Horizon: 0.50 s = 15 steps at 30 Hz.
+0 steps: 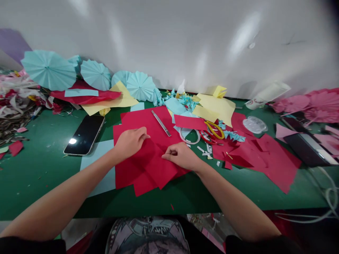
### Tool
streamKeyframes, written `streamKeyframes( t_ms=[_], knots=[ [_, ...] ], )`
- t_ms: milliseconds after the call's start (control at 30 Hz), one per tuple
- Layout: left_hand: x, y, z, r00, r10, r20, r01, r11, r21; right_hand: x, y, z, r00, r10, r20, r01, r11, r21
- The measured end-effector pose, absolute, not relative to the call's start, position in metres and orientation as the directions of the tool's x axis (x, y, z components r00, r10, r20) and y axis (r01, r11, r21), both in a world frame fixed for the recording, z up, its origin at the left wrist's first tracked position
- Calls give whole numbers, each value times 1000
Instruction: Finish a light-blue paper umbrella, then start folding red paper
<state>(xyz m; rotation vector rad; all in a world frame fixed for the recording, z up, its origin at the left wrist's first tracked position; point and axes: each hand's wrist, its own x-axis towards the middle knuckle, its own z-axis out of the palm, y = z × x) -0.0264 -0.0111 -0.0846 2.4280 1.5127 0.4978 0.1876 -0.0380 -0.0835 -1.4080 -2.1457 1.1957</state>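
Note:
Several overlapping sheets of red paper (127,176) lie in front of me on the green table. My left hand (129,141) is closed, fingertips pinched at the upper edge of the top sheet of red paper (159,167). Closed in a pinch too, my right hand (183,155) is at the same sheet's right side. The sheet's edge slants between the two hands. Just beyond them a slim metal cutter or blade (161,123) rests on the red paper. Light blue paper (102,174) sticks out beneath the stack on the left.
A smartphone (85,135) lies at left. Yellow-and-red-handled scissors (214,129), a white tape ring (190,136) and paper scraps lie at right. Pleated blue paper rosettes (49,70) lean on the wall. Another dark device (309,148) with a white cable (328,197) sits far right.

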Motion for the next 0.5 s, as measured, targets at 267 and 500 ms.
streamKeyframes(
  t_ms=[267, 500],
  knots=[
    [-58, 18, -89, 267, 912, 311, 799, -390, 457, 205, -27, -73, -469, 831, -300, 589, 41, -807],
    [-51, 16, -87, 177, 965, 192, 788, -256, 560, 203, -27, -91, -422, 865, 271, 642, 496, -584]
  ],
)
